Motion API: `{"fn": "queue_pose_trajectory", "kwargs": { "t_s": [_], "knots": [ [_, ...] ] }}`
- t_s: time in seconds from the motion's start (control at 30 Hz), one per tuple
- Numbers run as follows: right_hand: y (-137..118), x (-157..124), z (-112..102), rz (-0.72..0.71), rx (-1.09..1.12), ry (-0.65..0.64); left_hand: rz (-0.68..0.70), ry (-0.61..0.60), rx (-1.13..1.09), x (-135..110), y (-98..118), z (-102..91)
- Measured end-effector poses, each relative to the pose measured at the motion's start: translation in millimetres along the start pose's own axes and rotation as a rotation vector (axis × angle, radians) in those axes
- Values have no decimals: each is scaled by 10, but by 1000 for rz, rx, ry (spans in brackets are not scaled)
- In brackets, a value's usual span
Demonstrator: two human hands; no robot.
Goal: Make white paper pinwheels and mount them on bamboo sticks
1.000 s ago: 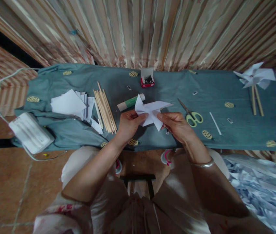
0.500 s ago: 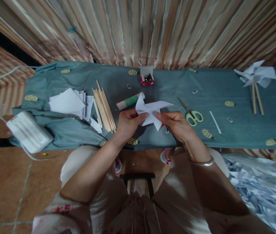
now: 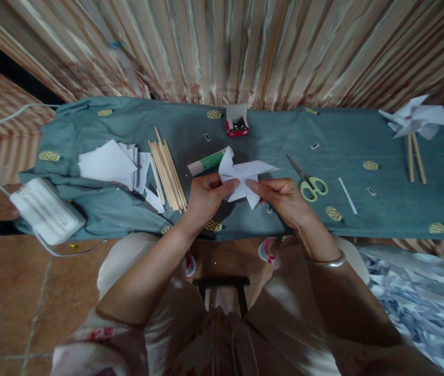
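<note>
Between both hands is a white paper pinwheel (image 3: pixel 251 169), its blades folded in and no stick visible on it. My left hand (image 3: pixel 208 196) is closed on its left side, thumb pressed near the centre. From the right, my right hand (image 3: pixel 282 198) pinches it with the thumb close to the middle; the fingers beneath the paper are hidden. Just behind the pinwheel lies a green and white glue stick tube (image 3: pixel 208 162), partly covered by a blade. Scissors with light green handles (image 3: pixel 312 188) rest to the right of my right hand.
Wooden sticks (image 3: pixel 167 175) and white paper squares (image 3: pixel 106 164) lie at left, near a white power strip (image 3: pixel 47 211). A small red box (image 3: pixel 237 125) of metal pieces stands at the back. Finished pinwheels (image 3: pixel 416 117) on sticks and a paper strip (image 3: pixel 348 196) lie at right.
Almost nothing differs. Both hands keep their hold on the paper pinwheel, and the view has shifted very slightly.
</note>
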State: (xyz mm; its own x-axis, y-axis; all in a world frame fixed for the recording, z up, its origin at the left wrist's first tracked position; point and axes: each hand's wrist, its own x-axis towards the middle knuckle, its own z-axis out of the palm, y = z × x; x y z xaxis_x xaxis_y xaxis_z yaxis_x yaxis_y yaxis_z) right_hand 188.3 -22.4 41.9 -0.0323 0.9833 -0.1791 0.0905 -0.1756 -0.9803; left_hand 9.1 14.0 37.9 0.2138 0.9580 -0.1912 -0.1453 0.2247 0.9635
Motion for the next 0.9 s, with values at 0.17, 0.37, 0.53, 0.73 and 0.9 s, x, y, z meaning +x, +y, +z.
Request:
{"fn": "queue_pose_trajectory", "kwargs": {
  "t_s": [0.17,0.37,0.53,0.73,0.9],
  "knots": [
    [-14,-7,-3,2,-12,-20,-14,-1,-29,6,-3,4],
    [-18,-14,-3,3,-22,-16,-28,4,-29,8,-3,7],
    [-44,-6,10,11,14,13,-44,15,-65,14,14,11],
    [-80,29,36,61,214,90,-69,28,-125,16,11,22],
    [-80,28,57,109,318,79,-92,16,-140,-7,37,44]
  ]
}}
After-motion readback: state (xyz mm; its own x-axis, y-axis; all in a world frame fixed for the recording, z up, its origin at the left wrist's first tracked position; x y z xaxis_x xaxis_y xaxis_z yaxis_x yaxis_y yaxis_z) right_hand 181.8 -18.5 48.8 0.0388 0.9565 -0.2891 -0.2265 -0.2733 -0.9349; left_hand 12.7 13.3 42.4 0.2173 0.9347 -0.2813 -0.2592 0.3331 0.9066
